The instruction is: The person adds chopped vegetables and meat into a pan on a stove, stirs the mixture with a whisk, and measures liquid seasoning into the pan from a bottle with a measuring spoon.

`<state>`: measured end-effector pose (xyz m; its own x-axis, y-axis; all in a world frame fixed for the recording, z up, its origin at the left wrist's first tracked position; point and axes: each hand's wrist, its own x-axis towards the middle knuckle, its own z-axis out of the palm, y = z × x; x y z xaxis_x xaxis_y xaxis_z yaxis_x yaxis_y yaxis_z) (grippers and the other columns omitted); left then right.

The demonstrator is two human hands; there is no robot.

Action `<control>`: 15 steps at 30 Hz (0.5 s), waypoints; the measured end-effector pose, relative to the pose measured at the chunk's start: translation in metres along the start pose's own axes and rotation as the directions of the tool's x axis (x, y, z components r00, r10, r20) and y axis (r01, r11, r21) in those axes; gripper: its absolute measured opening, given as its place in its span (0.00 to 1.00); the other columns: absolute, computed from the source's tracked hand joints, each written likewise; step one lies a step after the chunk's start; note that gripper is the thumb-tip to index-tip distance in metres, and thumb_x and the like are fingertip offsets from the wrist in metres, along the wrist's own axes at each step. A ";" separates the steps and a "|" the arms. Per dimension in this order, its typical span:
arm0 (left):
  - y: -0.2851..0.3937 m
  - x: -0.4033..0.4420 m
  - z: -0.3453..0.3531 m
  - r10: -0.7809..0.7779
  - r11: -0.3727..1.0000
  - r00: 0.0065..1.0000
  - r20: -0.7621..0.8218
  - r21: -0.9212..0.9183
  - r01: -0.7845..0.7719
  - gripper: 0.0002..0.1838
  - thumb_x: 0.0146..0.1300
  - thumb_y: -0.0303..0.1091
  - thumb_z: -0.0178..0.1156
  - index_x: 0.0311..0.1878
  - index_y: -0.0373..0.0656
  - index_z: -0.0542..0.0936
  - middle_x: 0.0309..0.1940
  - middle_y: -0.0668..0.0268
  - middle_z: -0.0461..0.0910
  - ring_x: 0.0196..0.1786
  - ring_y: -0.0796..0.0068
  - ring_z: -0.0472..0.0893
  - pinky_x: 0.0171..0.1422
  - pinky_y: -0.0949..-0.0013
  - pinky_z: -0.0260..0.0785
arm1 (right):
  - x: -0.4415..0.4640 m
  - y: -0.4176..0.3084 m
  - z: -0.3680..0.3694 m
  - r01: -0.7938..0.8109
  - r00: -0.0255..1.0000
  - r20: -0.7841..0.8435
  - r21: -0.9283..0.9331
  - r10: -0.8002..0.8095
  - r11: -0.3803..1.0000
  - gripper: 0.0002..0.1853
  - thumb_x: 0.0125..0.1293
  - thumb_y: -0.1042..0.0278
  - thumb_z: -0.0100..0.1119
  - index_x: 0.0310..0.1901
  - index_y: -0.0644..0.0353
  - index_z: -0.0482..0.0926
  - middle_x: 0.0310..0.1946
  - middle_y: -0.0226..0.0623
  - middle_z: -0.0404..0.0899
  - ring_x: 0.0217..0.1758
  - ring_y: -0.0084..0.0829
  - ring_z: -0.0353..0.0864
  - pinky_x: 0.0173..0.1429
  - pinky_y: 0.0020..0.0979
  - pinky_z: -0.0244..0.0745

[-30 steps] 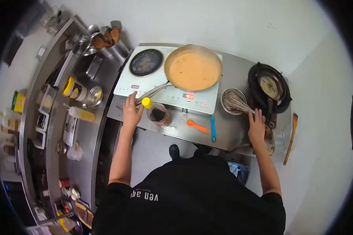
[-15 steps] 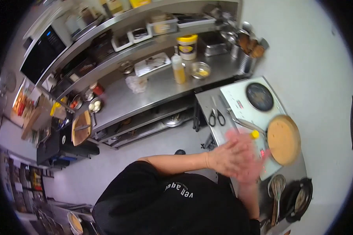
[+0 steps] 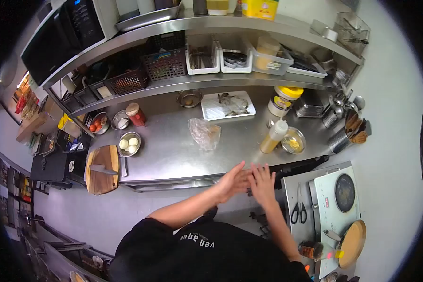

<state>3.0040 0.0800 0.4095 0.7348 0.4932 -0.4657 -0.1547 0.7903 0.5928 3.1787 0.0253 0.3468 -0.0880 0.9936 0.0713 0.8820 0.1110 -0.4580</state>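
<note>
Both hands are raised close together in front of the steel counter (image 3: 164, 160). My left hand (image 3: 232, 182) has its fingers spread and holds nothing. Beside it on the right, my right hand (image 3: 263, 185) is also open, fingers apart, its fingertips near or against the left ones. Beyond them on the counter stand a squeeze bottle (image 3: 273, 137) of yellow liquid and a metal bowl (image 3: 293, 140) with yellow bits. A crumpled plastic bag (image 3: 204, 134) and a white tray (image 3: 228, 105) with greyish food lie further back.
A wooden board (image 3: 103, 181) with a knife is at the left, near a bowl of white eggs or balls (image 3: 129, 143). At the right are black scissors (image 3: 299, 212), an induction hob (image 3: 326, 202), a pan of orange sauce (image 3: 352, 244) and a dark bottle (image 3: 312, 250). Shelves (image 3: 211, 85) run above.
The view has swung left from the hob to the long counter. My hands left the hob area, came together in a blur, and are now slightly apart in front of the counter.
</note>
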 end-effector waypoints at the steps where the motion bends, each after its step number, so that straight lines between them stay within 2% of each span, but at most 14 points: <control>1: 0.018 -0.002 -0.017 -0.016 1.000 1.000 -0.007 -0.004 0.016 0.36 0.71 0.62 0.40 0.71 0.44 0.63 0.70 0.58 0.63 0.72 0.62 0.62 0.75 0.58 0.48 | 0.018 0.004 0.001 -0.080 0.993 -0.094 -0.175 0.065 0.981 0.26 0.70 0.49 0.44 0.63 0.56 0.69 0.66 0.49 0.62 0.70 0.49 0.57 0.70 0.53 0.47; 2: 0.037 -0.005 -0.033 0.154 0.973 0.987 -0.043 0.183 -0.144 0.35 0.71 0.60 0.43 0.69 0.42 0.64 0.69 0.58 0.64 0.71 0.63 0.64 0.74 0.58 0.50 | 0.039 0.006 0.003 -0.175 0.973 -0.203 -0.335 0.110 0.926 0.21 0.65 0.56 0.57 0.53 0.61 0.79 0.58 0.53 0.72 0.63 0.48 0.71 0.64 0.47 0.65; 3: 0.056 -0.007 -0.047 0.325 0.884 0.945 -0.039 0.367 -0.289 0.34 0.70 0.59 0.46 0.68 0.41 0.65 0.68 0.57 0.66 0.70 0.63 0.65 0.73 0.58 0.51 | 0.062 -0.001 -0.001 -0.186 0.971 -0.206 -0.329 0.122 0.926 0.21 0.65 0.56 0.57 0.53 0.61 0.79 0.58 0.53 0.72 0.63 0.48 0.71 0.64 0.47 0.65; 5: 0.087 -0.009 -0.068 0.430 0.873 0.886 -0.176 0.330 -0.358 0.29 0.71 0.55 0.48 0.64 0.42 0.68 0.65 0.59 0.70 0.65 0.65 0.70 0.70 0.60 0.56 | 0.111 -0.014 -0.021 0.044 0.959 -0.276 -0.080 -0.064 0.996 0.19 0.64 0.61 0.58 0.53 0.62 0.79 0.59 0.51 0.72 0.63 0.50 0.70 0.65 0.44 0.66; 6: 0.095 -0.004 -0.086 0.468 0.865 0.861 -0.200 0.304 -0.400 0.26 0.71 0.52 0.50 0.62 0.42 0.70 0.61 0.61 0.73 0.61 0.66 0.73 0.65 0.62 0.60 | 0.132 -0.026 -0.031 0.035 0.960 -0.275 -0.081 -0.056 0.996 0.19 0.64 0.61 0.58 0.53 0.62 0.79 0.59 0.51 0.72 0.63 0.50 0.70 0.65 0.44 0.66; 8: 0.107 -0.011 -0.101 0.485 0.860 0.850 -0.205 0.289 -0.421 0.25 0.71 0.51 0.50 0.62 0.43 0.70 0.61 0.61 0.73 0.61 0.66 0.74 0.65 0.63 0.61 | 0.171 -0.058 -0.044 0.134 0.974 -0.196 0.083 -0.116 0.987 0.18 0.63 0.63 0.60 0.53 0.61 0.79 0.57 0.50 0.74 0.61 0.50 0.71 0.65 0.43 0.67; 9: 0.110 -0.014 -0.107 0.510 0.850 0.833 -0.216 0.274 -0.450 0.25 0.71 0.50 0.51 0.61 0.43 0.70 0.60 0.61 0.74 0.60 0.66 0.75 0.64 0.64 0.62 | 0.184 -0.069 -0.044 0.131 0.975 -0.189 0.079 -0.115 0.988 0.18 0.63 0.63 0.60 0.53 0.61 0.79 0.57 0.50 0.74 0.61 0.50 0.71 0.65 0.43 0.67; 11: 0.104 -0.020 -0.119 0.536 0.835 0.811 -0.236 0.288 -0.468 0.24 0.71 0.49 0.51 0.61 0.43 0.70 0.60 0.61 0.74 0.60 0.66 0.75 0.63 0.64 0.63 | 0.208 -0.090 -0.041 0.234 0.962 -0.153 0.043 -0.225 0.971 0.17 0.64 0.63 0.59 0.52 0.61 0.79 0.56 0.50 0.74 0.60 0.50 0.72 0.64 0.42 0.68; 12: 0.100 -0.020 -0.126 0.506 0.855 0.813 -0.289 0.290 -0.429 0.24 0.70 0.49 0.51 0.61 0.43 0.70 0.60 0.60 0.74 0.60 0.66 0.74 0.63 0.64 0.63 | 0.214 -0.099 -0.035 0.241 0.960 -0.155 0.042 -0.232 0.970 0.17 0.64 0.63 0.59 0.52 0.61 0.79 0.56 0.50 0.74 0.60 0.50 0.72 0.64 0.42 0.68; 14: 0.096 -0.020 -0.136 0.432 0.896 0.817 -0.383 0.288 -0.339 0.23 0.70 0.49 0.52 0.61 0.44 0.71 0.59 0.61 0.74 0.60 0.67 0.74 0.62 0.63 0.63 | 0.210 -0.110 -0.017 0.367 0.928 -0.129 0.142 -0.351 0.919 0.17 0.64 0.63 0.59 0.52 0.62 0.79 0.56 0.50 0.74 0.59 0.50 0.72 0.64 0.42 0.68; 15: 0.100 -0.018 -0.138 0.436 0.893 0.816 -0.379 0.293 -0.341 0.23 0.70 0.49 0.52 0.61 0.44 0.71 0.59 0.61 0.74 0.60 0.67 0.74 0.62 0.63 0.63 | 0.206 -0.108 -0.010 0.369 0.926 -0.135 0.140 -0.351 0.919 0.17 0.64 0.63 0.59 0.52 0.62 0.79 0.56 0.50 0.74 0.59 0.50 0.72 0.64 0.42 0.68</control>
<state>2.8835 0.2003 0.3865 0.2818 0.8850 -0.3707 -0.1952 0.4311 0.8809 3.0704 0.2173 0.4198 -0.3289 0.8784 0.3466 0.7130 0.4717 -0.5188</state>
